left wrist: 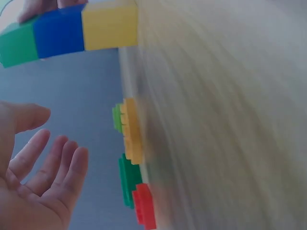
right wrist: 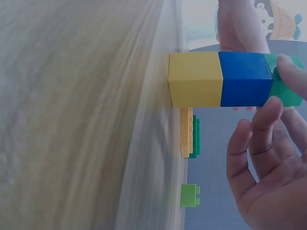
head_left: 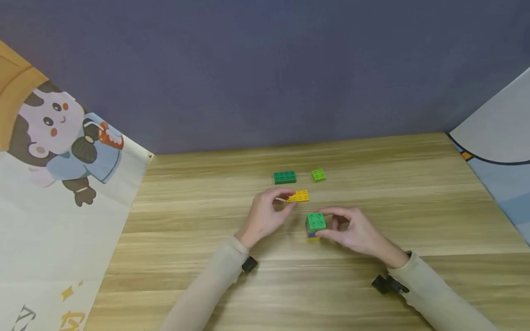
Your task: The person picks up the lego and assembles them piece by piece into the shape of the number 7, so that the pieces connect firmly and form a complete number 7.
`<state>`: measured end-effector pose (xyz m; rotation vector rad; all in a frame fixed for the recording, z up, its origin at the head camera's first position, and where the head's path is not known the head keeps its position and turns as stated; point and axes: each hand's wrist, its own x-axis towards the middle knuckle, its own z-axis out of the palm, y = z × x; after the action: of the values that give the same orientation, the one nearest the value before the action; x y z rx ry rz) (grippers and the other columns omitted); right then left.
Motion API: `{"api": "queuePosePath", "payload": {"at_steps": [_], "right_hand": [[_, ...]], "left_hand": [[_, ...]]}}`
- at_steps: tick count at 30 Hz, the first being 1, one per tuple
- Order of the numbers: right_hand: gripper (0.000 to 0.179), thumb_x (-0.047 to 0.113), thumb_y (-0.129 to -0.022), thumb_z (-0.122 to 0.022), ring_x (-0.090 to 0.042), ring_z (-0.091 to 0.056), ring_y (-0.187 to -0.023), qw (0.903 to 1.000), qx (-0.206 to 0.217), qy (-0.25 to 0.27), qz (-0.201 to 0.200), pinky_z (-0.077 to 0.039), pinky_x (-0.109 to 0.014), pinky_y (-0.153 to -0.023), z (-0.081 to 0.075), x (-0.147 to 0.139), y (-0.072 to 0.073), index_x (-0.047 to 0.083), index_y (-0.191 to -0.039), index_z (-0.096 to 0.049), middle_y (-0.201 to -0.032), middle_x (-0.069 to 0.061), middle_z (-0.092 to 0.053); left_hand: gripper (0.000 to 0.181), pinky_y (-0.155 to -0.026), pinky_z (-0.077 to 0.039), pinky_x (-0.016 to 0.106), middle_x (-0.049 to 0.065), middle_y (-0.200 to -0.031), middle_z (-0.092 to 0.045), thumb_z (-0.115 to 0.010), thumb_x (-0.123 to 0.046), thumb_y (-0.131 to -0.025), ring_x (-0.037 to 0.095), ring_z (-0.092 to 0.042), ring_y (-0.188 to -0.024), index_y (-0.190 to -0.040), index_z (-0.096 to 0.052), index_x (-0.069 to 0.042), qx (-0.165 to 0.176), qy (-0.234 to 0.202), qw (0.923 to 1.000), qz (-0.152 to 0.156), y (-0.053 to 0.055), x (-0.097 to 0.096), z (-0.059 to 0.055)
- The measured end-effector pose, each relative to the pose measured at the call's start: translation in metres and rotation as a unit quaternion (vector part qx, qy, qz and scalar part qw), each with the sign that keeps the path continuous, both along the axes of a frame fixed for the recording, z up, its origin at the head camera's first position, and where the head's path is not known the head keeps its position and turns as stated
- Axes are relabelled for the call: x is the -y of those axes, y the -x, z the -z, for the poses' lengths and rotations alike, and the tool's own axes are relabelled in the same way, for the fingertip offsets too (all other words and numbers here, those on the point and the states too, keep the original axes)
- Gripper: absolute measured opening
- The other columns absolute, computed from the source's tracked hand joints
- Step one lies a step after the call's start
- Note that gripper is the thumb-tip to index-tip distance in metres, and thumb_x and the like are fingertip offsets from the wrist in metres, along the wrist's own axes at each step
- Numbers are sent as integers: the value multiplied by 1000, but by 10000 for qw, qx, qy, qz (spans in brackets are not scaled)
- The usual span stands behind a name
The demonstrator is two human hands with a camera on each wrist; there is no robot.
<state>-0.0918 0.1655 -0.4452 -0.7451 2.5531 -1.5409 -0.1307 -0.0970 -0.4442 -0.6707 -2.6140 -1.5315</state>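
Note:
A stack of toy building bricks (right wrist: pixel 245 79) stands on the table, yellow at the bottom, blue in the middle and green on top. My right hand (head_left: pixel 354 230) grips the green top brick (head_left: pixel 316 221) between thumb and fingers. To its left, my left hand (head_left: pixel 269 214) hovers with fingers spread and slightly bent, holding nothing in the left wrist view. Its fingertips overlap a flat orange brick (head_left: pixel 301 196) in the head view. A red brick (left wrist: pixel 145 206) shows low in the left wrist view, while the left hand hides it in the head view.
Farther back on the wooden table (head_left: pixel 186 193) lie a dark green eight-stud brick (head_left: pixel 285 177) and a small lime brick (head_left: pixel 318 175). A dark cloth wall (head_left: pixel 265 78) rises behind the table's far edge, with a printed panel (head_left: pixel 49 220) along the left.

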Motion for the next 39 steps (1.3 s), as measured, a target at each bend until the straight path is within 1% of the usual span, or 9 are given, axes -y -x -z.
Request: {"api": "queuePosePath", "payload": {"at_steps": [6, 10, 13, 16, 19, 23, 27, 33, 39], "right_hand": [[44, 13, -83, -92, -2, -54, -61, 10000, 39, -71, -10, -44, -21, -49, 0, 0, 1, 1, -122, -77, -71, 8, -66], [45, 15, -83, -92, -2, -55, -62, 9997, 186, -120, 48, -44, -21, -49, -2, -1, 0, 1, -123, -77, -72, 7, -67], [45, 15, -83, -92, -3, -54, -62, 9996, 252, -140, 74, -44, -21, -50, -2, -1, 1, 2, -123, -77, -72, 6, -66], [44, 15, -83, -92, -3, -54, -61, 9996, 243, -119, 76, -43, -21, -49, -2, -1, 1, 2, -122, -77, -71, 6, -66], [44, 14, -83, -92, -2, -54, -61, 9997, 197, -103, 72, -43, -21, -49, -2, -1, 1, 1, -122, -77, -71, 7, -66], [43, 14, -83, -92, -2, -53, -61, 9999, 117, -86, 55, -43, -21, -49, -1, -1, 1, 2, -122, -77, -71, 7, -66], [43, 13, -83, -92, -2, -53, -61, 10000, 34, -53, 39, -43, -21, -49, 0, -1, 1, 3, -122, -77, -71, 7, -66], [42, 13, -83, -92, -2, -53, -61, 10000, 8, -20, 62, -43, -21, -49, 2, -2, 0, 3, -121, -78, -70, 7, -65], [42, 13, -82, -93, -2, -54, -62, 9999, 73, 55, 109, -44, -21, -50, 4, -2, -2, 3, -120, -78, -71, 6, -65]], "left_hand": [[31, -95, -63, 36, 13, -125, -77, -78, -11, -97, 26, -75, -109, -126, -74, -2, 153, 439, 9988, -120, 10, 1, 4], [32, -96, -63, 37, 12, -126, -77, -78, -14, -98, 26, -74, -112, -128, -74, -4, 240, 641, 9976, -122, 15, 0, 4], [32, -97, -63, 39, 13, -127, -77, -77, -13, -98, 28, -74, -114, -128, -74, -4, 391, 631, 9971, -141, 18, -1, 3], [33, -99, -62, 40, 14, -129, -76, -77, -12, -98, 30, -75, -116, -129, -73, -3, 587, 565, 9966, -161, 22, -4, 3], [36, -101, -61, 39, 12, -131, -75, -79, -13, -97, 28, -74, -118, -131, -73, -5, 667, 730, 9949, -211, 25, -7, 5], [37, -104, -59, 39, 7, -132, -75, -80, -17, -96, 25, -71, -120, -132, -73, -9, 503, 1224, 9907, -313, 29, -11, 6], [37, -107, -56, 42, 8, -134, -74, -80, -18, -96, 26, -69, -123, -131, -73, -10, 424, 1600, 9856, -334, 32, -15, 6], [41, -114, -53, 41, 7, -139, -71, -80, -21, -97, 26, -66, -131, -136, -71, -13, 522, 2076, 9767, -162, 33, -20, 7], [51, -118, -49, 44, 5, -144, -69, -81, -25, -96, 25, -62, -136, -143, -66, -15, 691, 2331, 9700, -31, 36, -26, 8]]}}
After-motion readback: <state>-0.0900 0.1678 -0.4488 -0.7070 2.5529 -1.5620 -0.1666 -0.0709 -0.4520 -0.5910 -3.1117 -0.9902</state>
